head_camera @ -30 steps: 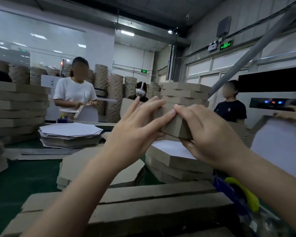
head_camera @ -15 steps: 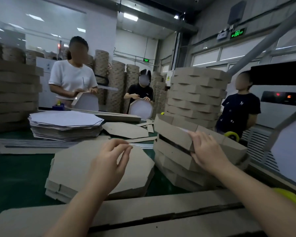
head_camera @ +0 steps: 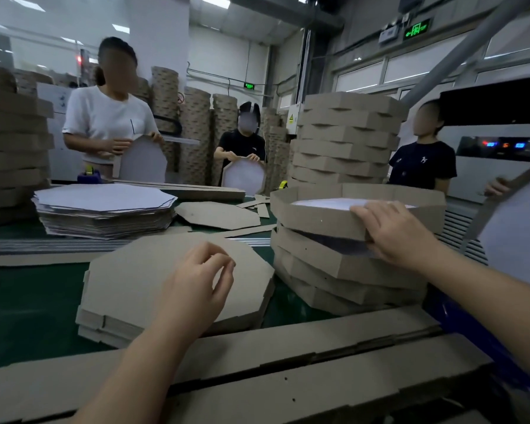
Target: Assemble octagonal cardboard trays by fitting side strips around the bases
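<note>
Judging by the piles, you are mid-run with plenty still to do. Your right hand [head_camera: 392, 231] has its fingers curled over the near wall of the top tray [head_camera: 318, 209], which sits with its side strip closed around a white base on the short stack [head_camera: 334, 270] at centre right of the frame. That one looks done, as do the trays beneath it and the tall stack [head_camera: 346, 136] behind, toward the upper right.

Your left hand [head_camera: 199, 280] hovers at lower centre over the pile of flat brown octagons [head_camera: 129, 280], its fingers loosely curled with thumb near forefinger, holding nothing. What is left shows plainly: a thick heap of white bases [head_camera: 104, 200] at centre left, and long side strips [head_camera: 288, 365] lying across the bottom of the frame on the green worktop [head_camera: 19, 301].

A second ago both hands held this tray up in front of you. Half a second ago it rested tilted on the stack under your right hand; now it lies nearly level, and your left hand has stayed low over the octagons.
</note>
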Demonstrator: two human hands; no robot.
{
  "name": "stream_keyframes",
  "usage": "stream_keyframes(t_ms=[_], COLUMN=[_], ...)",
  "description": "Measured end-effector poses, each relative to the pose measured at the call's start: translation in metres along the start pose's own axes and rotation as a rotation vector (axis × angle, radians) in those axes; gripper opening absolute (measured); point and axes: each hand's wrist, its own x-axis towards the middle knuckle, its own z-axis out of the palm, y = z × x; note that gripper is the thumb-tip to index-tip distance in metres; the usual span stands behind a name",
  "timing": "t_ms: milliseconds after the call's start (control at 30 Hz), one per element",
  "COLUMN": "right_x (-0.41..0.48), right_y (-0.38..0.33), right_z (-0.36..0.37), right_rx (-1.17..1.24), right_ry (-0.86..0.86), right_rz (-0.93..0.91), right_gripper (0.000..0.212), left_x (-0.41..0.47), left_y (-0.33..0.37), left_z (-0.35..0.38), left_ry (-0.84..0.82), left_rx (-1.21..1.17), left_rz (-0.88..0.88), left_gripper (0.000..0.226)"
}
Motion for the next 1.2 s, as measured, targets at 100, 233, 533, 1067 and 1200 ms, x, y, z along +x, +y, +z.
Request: stream_keyframes(t_ms=[100, 233, 533, 1067, 1200], right_x=[-0.013, -0.019, -0.030, 0.043, 0.077], right_y=[0.004, 0.006, 0.027, -0.123, -0.196], right_z=[0.010, 0.019, 0.028, -0.024, -0.003], right_rx=[0.028, 0.117, 0.354, 0.628, 0.913], right_ry=[-0.066, -0.116, -0.349, -0.038, -0.687], right_rz=[0.007, 0.008, 0.071, 0.026, -0.030], right_gripper=[0.073, 0.078, 0.078, 0.031, 0.044], left_x=[-0.001, -0.003, -0.004, -0.004, -0.002], left_y=[-0.001, -0.003, -0.006, -0.006, -0.008], left_z=[0.002, 0.003, 0.005, 0.008, 0.005], left_ry=[-0.017, -0.021, -0.032, -0.012, 0.019], left_rx=[-0.009, -0.001, -0.005, 0.021, 0.033], left_rz=[-0.015, -0.037, -0.033, -0.217, -0.318], left_gripper=[0.008, 0.010, 0.010, 0.015, 0.016])
